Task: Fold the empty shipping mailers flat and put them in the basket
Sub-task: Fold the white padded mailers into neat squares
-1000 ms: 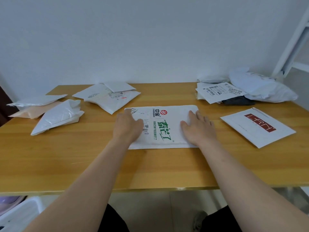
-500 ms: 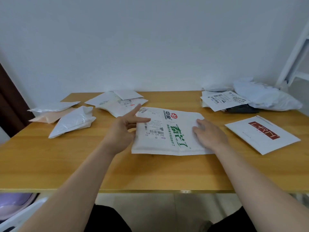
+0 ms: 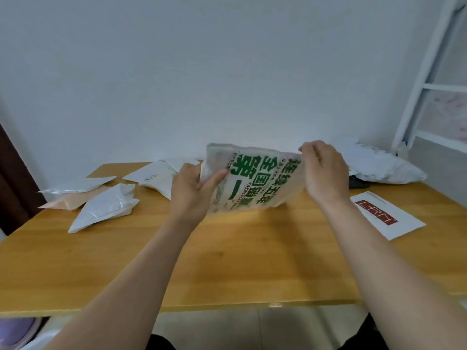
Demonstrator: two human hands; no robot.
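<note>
Left hand (image 3: 192, 190) and right hand (image 3: 323, 170) both grip the green-printed mailer (image 3: 255, 178) by opposite edges, tilted above the wooden table (image 3: 227, 261); best to align the edges, then crease it against the tabletop.

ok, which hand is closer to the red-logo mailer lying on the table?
Right. The right hand holds the right edge of the green-printed mailer, left of the red-logo mailer; the left hand grips its other edge, farther off.
</note>
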